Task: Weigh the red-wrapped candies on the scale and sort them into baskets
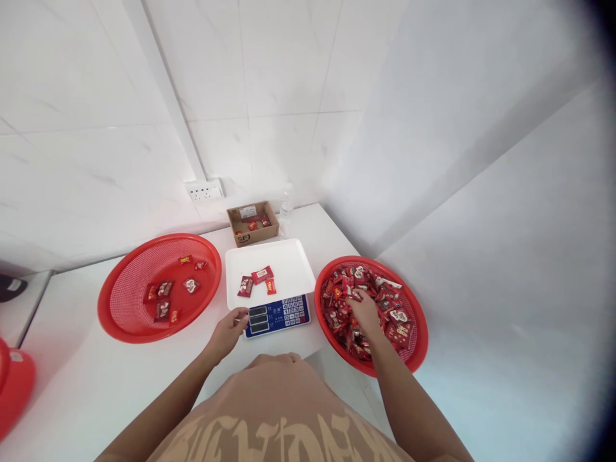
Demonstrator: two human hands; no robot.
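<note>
My right hand (366,313) reaches into a red basket (419,321) heaped with wrapped candies (385,305). Its fingers are bent together among the wrappers, and what they pinch, if anything, is hidden. By the left edge of a blue-panelled weighing scale (278,317), my left hand (233,328) hovers with fingers slightly apart and nothing visible in them; its fingertips are at the display side. The scale's white tray (293,266) carries a dark red candy packet (245,286), a bright red packet (262,275) and a smaller orange-red candy (271,286).
To the left, another red basket (111,311) contains several scattered candies. Behind the tray stand a cardboard box (257,237) with some candies and a clear bottle (286,200). A wall socket (205,190) is above the white table (120,378). Part of a red object (17,385) shows far left.
</note>
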